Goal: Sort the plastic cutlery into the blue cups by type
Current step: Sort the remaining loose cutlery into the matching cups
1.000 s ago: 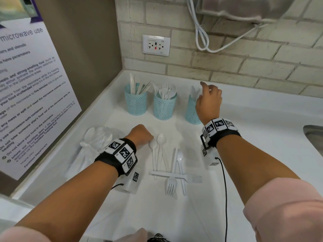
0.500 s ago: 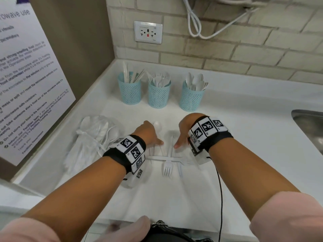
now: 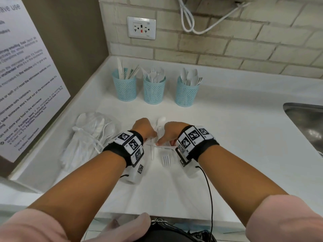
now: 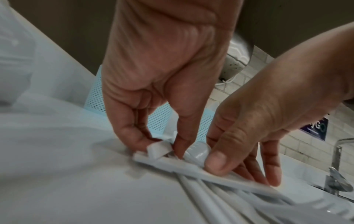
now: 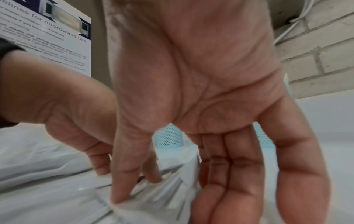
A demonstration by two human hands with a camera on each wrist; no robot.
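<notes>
Loose cutlery point(image 3: 158, 149) lies crossed on the counter point(image 3: 236, 133), near side of three blue cups point(image 3: 153, 91). Best lifted one type at a time, top crosswise piece first. Left hand point(image 4: 153, 94) pinches a handle end; right hand point(image 4: 254, 131) presses the crosswise handle, thumb down, fingers nearly straight. Half a second back, both hands just arriving; now closed in together.

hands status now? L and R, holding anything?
Left hand: pinching a piece of the loose cutlery on the counter.
Right hand: fingers fairly straight, thumb pressing a flat handle; no closed grip.
</notes>
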